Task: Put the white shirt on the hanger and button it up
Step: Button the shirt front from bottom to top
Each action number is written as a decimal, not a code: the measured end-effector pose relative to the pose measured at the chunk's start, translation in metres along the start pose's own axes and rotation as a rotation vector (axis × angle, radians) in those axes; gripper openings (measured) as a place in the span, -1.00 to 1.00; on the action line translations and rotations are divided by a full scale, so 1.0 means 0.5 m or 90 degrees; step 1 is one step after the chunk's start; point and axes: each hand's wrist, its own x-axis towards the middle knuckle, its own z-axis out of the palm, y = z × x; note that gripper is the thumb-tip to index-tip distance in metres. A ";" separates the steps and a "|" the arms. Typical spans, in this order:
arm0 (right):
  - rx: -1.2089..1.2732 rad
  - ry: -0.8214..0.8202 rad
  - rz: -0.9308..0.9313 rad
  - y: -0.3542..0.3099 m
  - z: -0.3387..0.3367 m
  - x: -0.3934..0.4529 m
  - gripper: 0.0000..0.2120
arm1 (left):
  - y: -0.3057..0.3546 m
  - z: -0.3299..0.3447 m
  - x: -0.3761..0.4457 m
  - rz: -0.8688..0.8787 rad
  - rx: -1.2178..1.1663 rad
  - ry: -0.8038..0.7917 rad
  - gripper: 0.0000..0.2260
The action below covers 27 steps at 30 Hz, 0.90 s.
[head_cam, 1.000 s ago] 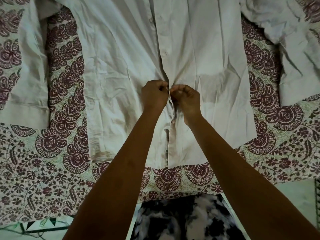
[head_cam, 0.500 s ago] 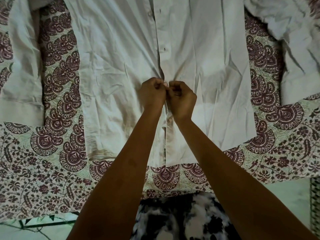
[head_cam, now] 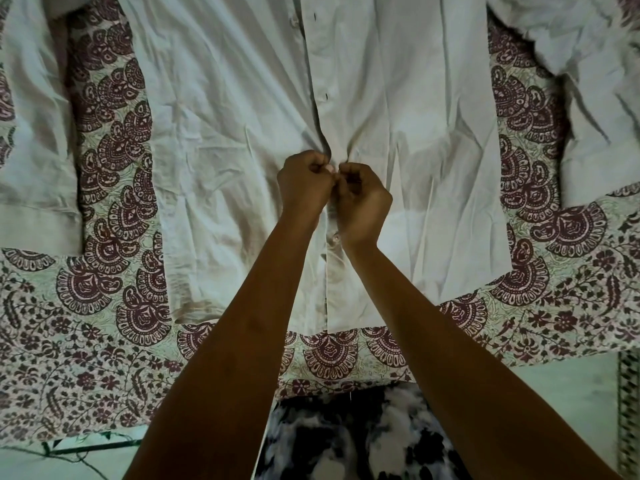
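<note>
patterned bedsheet (head_cam: 104,358) under white shirt (head_cam: 225,133); l hand (head_cam: 304,188) & r hand (head_cam: 363,202) both pinching placket, forearms hiding hem.

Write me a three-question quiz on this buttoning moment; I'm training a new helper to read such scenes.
1. True or false: the white shirt lies flat on a patterned cloth.
2. Where do the left hand and right hand meet? A) cuff B) front placket C) collar
3. How many hands pinch the shirt?

Key: 1 true; 2 B; 3 two.
</note>
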 end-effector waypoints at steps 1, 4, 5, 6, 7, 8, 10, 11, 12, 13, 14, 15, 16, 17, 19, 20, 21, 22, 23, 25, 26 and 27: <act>-0.013 0.027 -0.024 0.001 0.004 -0.003 -0.87 | -0.002 -0.001 -0.002 0.005 -0.006 0.004 -0.88; -0.093 0.055 -0.069 0.008 0.010 -0.006 -0.87 | -0.009 -0.001 -0.011 0.002 -0.037 -0.006 -0.88; -0.102 0.057 -0.083 0.009 0.011 -0.007 -0.87 | -0.011 -0.001 -0.010 -0.010 -0.063 -0.005 -0.89; -0.103 0.060 -0.100 0.010 0.012 -0.009 -0.88 | -0.014 -0.001 -0.009 -0.026 -0.097 -0.003 -0.91; -0.099 0.063 -0.111 0.009 0.012 -0.010 -0.88 | -0.016 -0.001 -0.008 -0.044 -0.124 -0.002 -0.92; -0.094 0.064 -0.117 0.008 0.012 -0.011 -0.87 | -0.018 -0.001 -0.007 -0.051 -0.138 0.004 -0.90; -0.092 0.064 -0.125 0.005 0.014 -0.011 -0.85 | -0.022 0.004 -0.007 -0.036 -0.141 0.027 -0.90; -0.095 0.064 -0.126 0.003 0.015 -0.011 -0.84 | -0.023 0.007 -0.009 -0.028 -0.141 0.044 -0.92; -0.096 0.067 -0.123 0.002 0.017 -0.010 -0.84 | -0.023 0.010 -0.011 -0.024 -0.147 0.060 -0.93; -0.096 0.072 -0.117 -0.001 0.020 -0.011 -0.84 | -0.025 0.011 -0.014 -0.024 -0.161 0.072 -0.93; -0.098 0.078 -0.112 -0.002 0.024 -0.013 -0.84 | -0.027 0.012 -0.014 -0.029 -0.185 0.079 -0.94; -0.100 0.083 -0.105 -0.006 0.026 -0.016 -0.85 | -0.029 0.013 -0.015 -0.034 -0.206 0.078 -0.94; -0.099 0.087 -0.101 -0.008 0.027 -0.018 -0.85 | -0.033 0.012 -0.014 -0.036 -0.220 0.073 -0.94; -0.093 0.085 -0.096 -0.012 0.026 -0.019 -0.85 | -0.036 0.011 -0.014 -0.031 -0.224 0.064 -0.94; -0.074 0.050 -0.054 -0.021 0.016 -0.009 -0.86 | -0.041 0.005 -0.012 0.001 -0.205 0.044 -0.94; -0.077 0.019 -0.012 -0.025 0.010 0.003 -0.87 | -0.044 0.000 -0.010 0.026 -0.176 0.040 -0.93; -0.076 -0.021 0.044 -0.027 0.004 0.018 -0.89 | -0.046 -0.006 -0.008 0.056 -0.133 0.040 -0.92; -0.056 -0.068 0.105 -0.029 -0.002 0.034 -0.89 | -0.047 -0.012 -0.005 0.092 -0.079 0.043 -0.91; -0.021 -0.112 0.163 -0.032 -0.010 0.048 -0.87 | -0.046 -0.019 -0.003 0.138 -0.017 0.045 -0.90; 0.051 -0.173 0.248 -0.038 -0.025 0.066 -0.80 | -0.041 -0.028 -0.002 0.248 0.109 0.047 -0.89; 0.074 -0.207 0.269 -0.042 -0.031 0.071 -0.80 | -0.040 -0.030 0.000 0.287 0.155 0.056 -0.89; 0.082 -0.245 0.284 -0.045 -0.035 0.075 -0.80 | -0.039 -0.030 0.001 0.300 0.189 0.072 -0.90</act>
